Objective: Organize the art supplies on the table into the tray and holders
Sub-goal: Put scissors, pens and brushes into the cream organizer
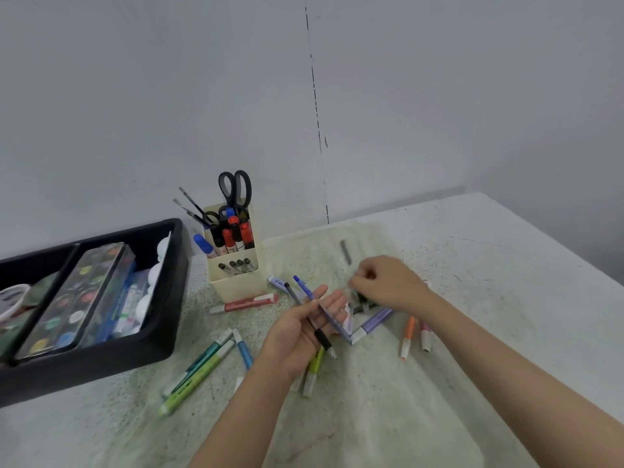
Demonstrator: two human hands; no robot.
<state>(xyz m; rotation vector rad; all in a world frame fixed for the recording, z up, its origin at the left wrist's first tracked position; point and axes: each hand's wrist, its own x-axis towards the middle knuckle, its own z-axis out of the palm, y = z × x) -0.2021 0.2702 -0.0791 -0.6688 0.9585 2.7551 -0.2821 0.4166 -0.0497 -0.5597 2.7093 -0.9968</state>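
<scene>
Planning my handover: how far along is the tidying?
Done: tray loaded with paints, holder holds scissors and markers. In hand: two pens lie across the left hand; right hand pinches a blurred item. Left: red marker, green markers, purple marker, orange marker loose on the table.

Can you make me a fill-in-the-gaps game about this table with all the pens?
The scissors stand in the cream ____.
Across the open left hand lie ____ pens.
The paint palette sits in the black ____.
Missing words: holder, two, tray.
</scene>
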